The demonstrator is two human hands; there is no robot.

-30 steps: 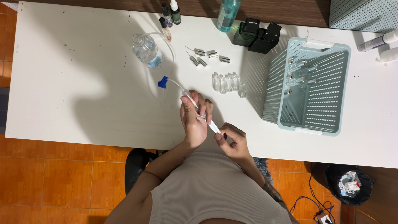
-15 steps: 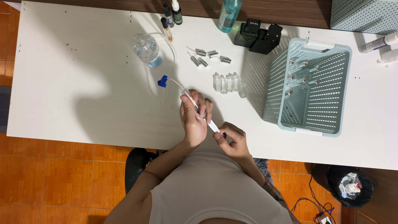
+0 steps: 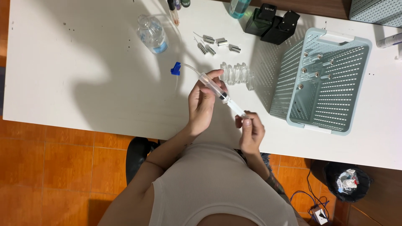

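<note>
Currently my left hand (image 3: pixel 202 104) grips the syringe (image 3: pixel 213 86) barrel to steady it while my right hand (image 3: pixel 250 132) fingers pinch its plunger (image 3: pixel 237 109) end above the table (image 3: pixel 83 83).

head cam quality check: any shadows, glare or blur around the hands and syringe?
Head view: sharp overall, no motion blur on the left hand or right hand. A broad soft shadow covers the white table left of the hands. The syringe is clear and pale, low contrast against the table. The basket casts a dotted shadow. No strong glare.
</note>
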